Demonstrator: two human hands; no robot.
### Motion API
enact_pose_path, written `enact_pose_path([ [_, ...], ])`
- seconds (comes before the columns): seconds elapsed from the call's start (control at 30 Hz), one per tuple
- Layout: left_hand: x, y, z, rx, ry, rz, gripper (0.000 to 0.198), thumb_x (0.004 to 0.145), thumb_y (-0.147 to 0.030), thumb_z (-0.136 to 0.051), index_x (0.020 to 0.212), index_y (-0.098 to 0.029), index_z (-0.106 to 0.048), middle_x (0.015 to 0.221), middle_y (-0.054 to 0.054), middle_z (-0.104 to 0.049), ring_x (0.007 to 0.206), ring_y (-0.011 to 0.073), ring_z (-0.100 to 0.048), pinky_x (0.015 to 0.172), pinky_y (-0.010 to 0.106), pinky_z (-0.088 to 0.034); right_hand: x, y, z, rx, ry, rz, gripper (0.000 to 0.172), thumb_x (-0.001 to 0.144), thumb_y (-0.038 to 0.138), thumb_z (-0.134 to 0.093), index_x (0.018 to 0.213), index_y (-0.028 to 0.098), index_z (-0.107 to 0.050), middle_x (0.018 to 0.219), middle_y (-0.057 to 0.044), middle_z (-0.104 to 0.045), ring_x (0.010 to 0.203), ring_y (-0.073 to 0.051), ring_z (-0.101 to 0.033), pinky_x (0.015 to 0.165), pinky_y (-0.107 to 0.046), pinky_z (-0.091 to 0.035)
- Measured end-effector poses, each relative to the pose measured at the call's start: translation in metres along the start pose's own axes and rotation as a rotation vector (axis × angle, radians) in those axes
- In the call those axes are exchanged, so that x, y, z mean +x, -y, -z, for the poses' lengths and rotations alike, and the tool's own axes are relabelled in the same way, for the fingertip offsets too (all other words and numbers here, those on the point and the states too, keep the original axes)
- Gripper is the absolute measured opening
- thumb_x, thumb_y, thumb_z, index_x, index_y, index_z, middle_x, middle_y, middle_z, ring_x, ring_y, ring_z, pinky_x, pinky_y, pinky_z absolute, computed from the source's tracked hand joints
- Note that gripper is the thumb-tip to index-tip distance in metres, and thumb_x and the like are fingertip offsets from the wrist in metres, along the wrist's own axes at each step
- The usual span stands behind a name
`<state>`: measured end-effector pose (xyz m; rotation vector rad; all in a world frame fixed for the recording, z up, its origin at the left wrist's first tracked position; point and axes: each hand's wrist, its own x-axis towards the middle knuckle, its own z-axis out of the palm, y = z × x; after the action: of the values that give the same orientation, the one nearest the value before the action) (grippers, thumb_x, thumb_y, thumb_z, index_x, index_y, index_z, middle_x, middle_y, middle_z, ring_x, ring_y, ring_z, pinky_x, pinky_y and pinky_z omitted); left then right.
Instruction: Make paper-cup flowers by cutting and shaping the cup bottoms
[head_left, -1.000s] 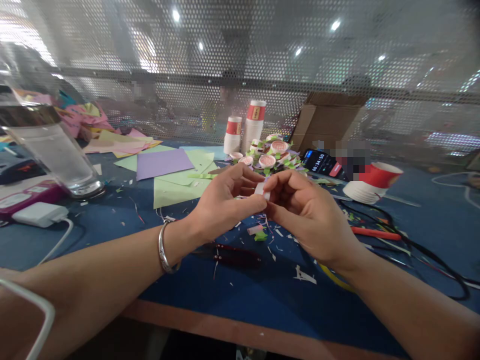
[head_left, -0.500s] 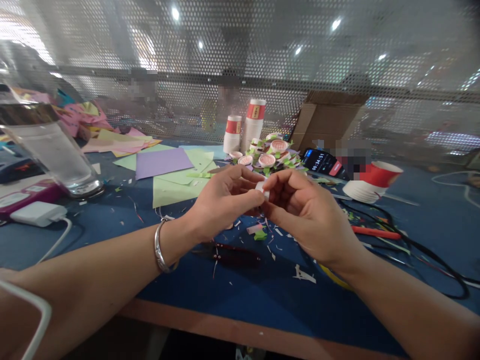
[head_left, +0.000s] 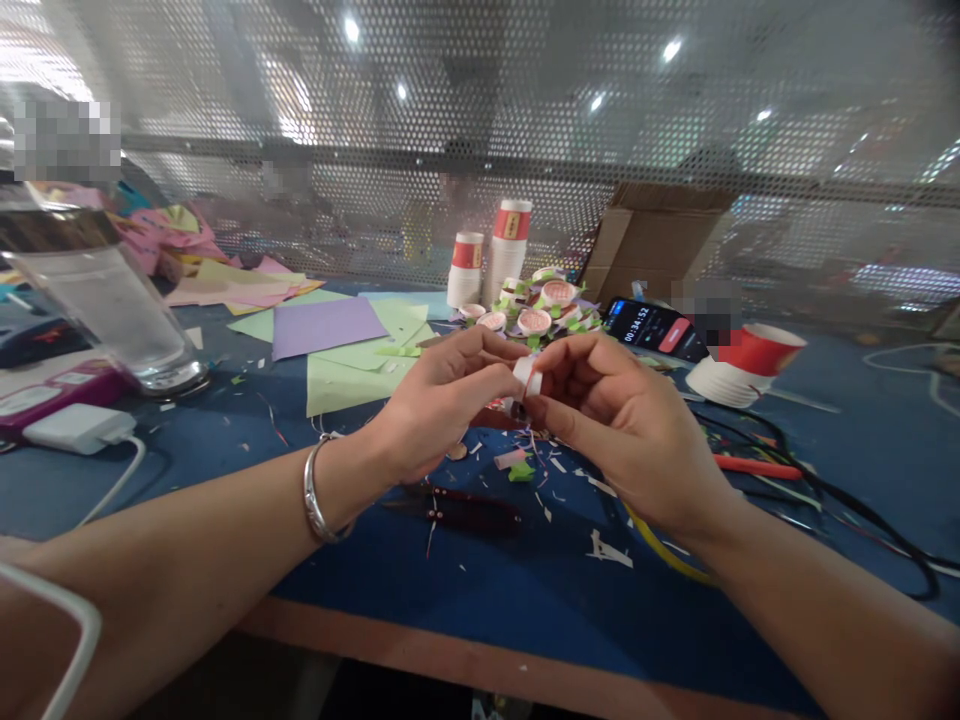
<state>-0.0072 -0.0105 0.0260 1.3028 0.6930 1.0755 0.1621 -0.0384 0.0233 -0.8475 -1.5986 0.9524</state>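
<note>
Between both sets of fingertips is a small white paper piece (head_left: 528, 376), curved into a band. My left hand (head_left: 442, 400), with a silver bracelet at its wrist, pinches its left side between thumb and fingers. The fingers of my right hand (head_left: 615, 410) are closed on its right side. Small dark and red parts show just under the fingertips, too small to make out. Below the hands, dark-handled snips (head_left: 472, 510) lie on the blue table (head_left: 375, 585) among paper scraps. Behind the hands is a pile of round decorated paper pieces (head_left: 535, 322).
Paper cups (head_left: 510, 250) stand behind the pile. Coloured sheets (head_left: 326, 325) and a glass (head_left: 124, 310) are at the left. On the right are a phone (head_left: 656, 328), a red-and-white cup (head_left: 750, 360), an orange-red tool (head_left: 757, 466) and black cables (head_left: 862, 510).
The left thumb has drawn back slightly, and more of the white paper and the parts beneath it shows. The right hand has shifted slightly. The phone's timer has advanced one second.
</note>
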Motion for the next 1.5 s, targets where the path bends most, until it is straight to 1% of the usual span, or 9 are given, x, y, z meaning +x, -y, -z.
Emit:
enact_pose_path([
  [0.17, 0.0014, 0.0019, 0.0011, -0.007, 0.014, -0.028, 0.021, 0.077, -0.017, -0.069, 0.098, -0.016, -0.065, 0.088, 0.002, -0.068, 0.076, 0.0123, -0.065, 0.067, 0.025, -0.057, 0.0015, 0.0002, -0.0002, -0.014, -0.005, -0.003, 0.027, 0.081, 0.023, -0.083, 0.098, 0.020, -0.061, 0.085, 0.001, -0.064, 0.076, -0.011, -0.060, 0.064, -0.021, -0.051],
  [0.33, 0.0018, 0.0057, 0.0027, 0.067, 0.024, -0.048, 0.025, 0.076, -0.020, -0.071, 0.099, -0.015, -0.062, 0.088, 0.002, -0.066, 0.075, 0.0116, -0.062, 0.064, 0.024, -0.053, -0.0003, -0.0004, -0.0024, -0.029, 0.001, -0.007, 0.028, 0.082, 0.028, -0.083, 0.096, 0.021, -0.060, 0.082, 0.002, -0.062, 0.073, -0.011, -0.059, 0.063, -0.023, -0.051],
  [0.47, 0.0024, 0.0086, 0.0032, 0.083, 0.052, -0.065, 0.028, 0.073, -0.019, -0.071, 0.097, -0.015, -0.059, 0.085, 0.002, -0.065, 0.074, 0.0123, -0.062, 0.063, 0.025, -0.052, -0.0015, -0.0008, -0.0045, -0.032, 0.010, -0.023, 0.030, 0.079, 0.025, -0.084, 0.095, 0.021, -0.059, 0.078, 0.003, -0.061, 0.070, -0.011, -0.057, 0.060, -0.023, -0.049],
  [0.6, 0.0028, 0.0084, 0.0028, 0.078, 0.063, -0.063, 0.028, 0.067, -0.014, -0.067, 0.093, -0.016, -0.056, 0.081, 0.000, -0.063, 0.069, 0.0106, -0.062, 0.058, 0.022, -0.049, -0.0020, -0.0005, -0.0070, -0.029, 0.030, -0.021, 0.029, 0.078, 0.022, -0.083, 0.092, 0.021, -0.058, 0.080, 0.003, -0.061, 0.071, -0.011, -0.058, 0.062, -0.024, -0.050],
  [0.8, 0.0018, 0.0057, 0.0025, 0.020, 0.103, -0.029, 0.027, 0.070, -0.016, -0.068, 0.094, -0.016, -0.055, 0.082, -0.001, -0.063, 0.061, 0.0079, -0.058, 0.050, 0.020, -0.047, -0.0035, 0.0017, -0.0071, -0.057, 0.010, 0.018, 0.020, 0.083, 0.018, -0.075, 0.090, 0.022, -0.057, 0.080, 0.003, -0.057, 0.072, -0.011, -0.055, 0.062, -0.024, -0.049],
  [1.07, 0.0009, 0.0026, 0.0043, 0.021, 0.119, -0.020, 0.023, 0.074, -0.016, -0.069, 0.094, -0.016, -0.057, 0.081, -0.001, -0.062, 0.061, 0.0080, -0.059, 0.050, 0.020, -0.050, -0.0038, 0.0017, -0.0057, -0.074, 0.015, 0.037, 0.017, 0.085, 0.016, -0.070, 0.091, 0.022, -0.056, 0.079, 0.004, -0.054, 0.070, -0.010, -0.051, 0.060, -0.023, -0.047],
  [1.23, 0.0024, 0.0026, 0.0047, 0.003, 0.127, -0.022, 0.023, 0.074, -0.016, -0.070, 0.094, -0.015, -0.058, 0.086, 0.001, -0.063, 0.068, 0.0101, -0.062, 0.054, 0.021, -0.053, -0.0047, 0.0035, -0.0065, -0.111, 0.016, 0.049, 0.015, 0.086, 0.013, -0.068, 0.091, 0.021, -0.056, 0.079, 0.003, -0.054, 0.068, -0.009, -0.052, 0.059, -0.022, -0.047],
  [1.4, 0.0024, 0.0016, 0.0040, -0.041, 0.132, -0.015, 0.025, 0.071, -0.015, -0.071, 0.094, -0.014, -0.060, 0.091, 0.003, -0.065, 0.072, 0.0122, -0.064, 0.059, 0.024, -0.055, -0.0055, 0.0054, -0.0047, -0.130, -0.011, 0.044, 0.015, 0.086, 0.016, -0.070, 0.091, 0.021, -0.057, 0.079, 0.003, -0.054, 0.068, -0.010, -0.050, 0.057, -0.022, -0.046],
  [1.5, 0.0017, 0.0010, 0.0048, -0.058, 0.152, -0.014, 0.027, 0.071, -0.014, -0.071, 0.096, -0.014, -0.062, 0.092, 0.005, -0.067, 0.075, 0.0131, -0.066, 0.063, 0.025, -0.055, -0.0051, 0.0059, -0.0029, -0.121, -0.022, 0.037, 0.015, 0.087, 0.016, -0.070, 0.091, 0.022, -0.057, 0.080, 0.002, -0.055, 0.068, -0.010, -0.052, 0.057, -0.023, -0.047],
])
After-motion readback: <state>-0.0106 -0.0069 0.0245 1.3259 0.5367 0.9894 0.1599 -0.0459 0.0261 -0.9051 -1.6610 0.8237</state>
